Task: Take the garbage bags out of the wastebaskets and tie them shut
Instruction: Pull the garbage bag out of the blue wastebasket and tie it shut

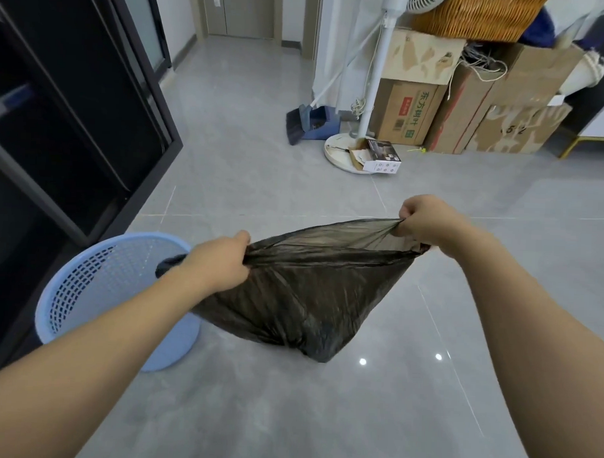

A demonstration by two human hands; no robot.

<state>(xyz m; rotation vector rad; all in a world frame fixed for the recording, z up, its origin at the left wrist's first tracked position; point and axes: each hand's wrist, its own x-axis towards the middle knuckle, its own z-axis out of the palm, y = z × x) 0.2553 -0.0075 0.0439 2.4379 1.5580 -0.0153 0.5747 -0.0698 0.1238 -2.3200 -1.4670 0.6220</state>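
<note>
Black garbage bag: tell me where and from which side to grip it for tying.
Grip the black garbage bag at its two stretched top corners, from above and the outer sides, where the left hand and right hand already pinch it; the weight sags below, leaving the rim free.

The garbage bag (301,297) is black, with a brownish see-through tone near its top edge. At 9 o'clock from it stands the wastebasket (96,283), pale blue with a lattice pattern of small holes in its wall. The floor (261,179) is of glossy grey tiles with thin pale joints and white light spots. At 12 o'clock, the fan stand (373,94) is white, the dustpan (319,123) is blue and the broom (294,125) has dark grey bristles. The cardboard boxes (469,108) are brown; one carries green characters and a red label. The woven basket (479,15) above them is golden yellow. The cabinet (75,101) at 10 o'clock is black.
</note>
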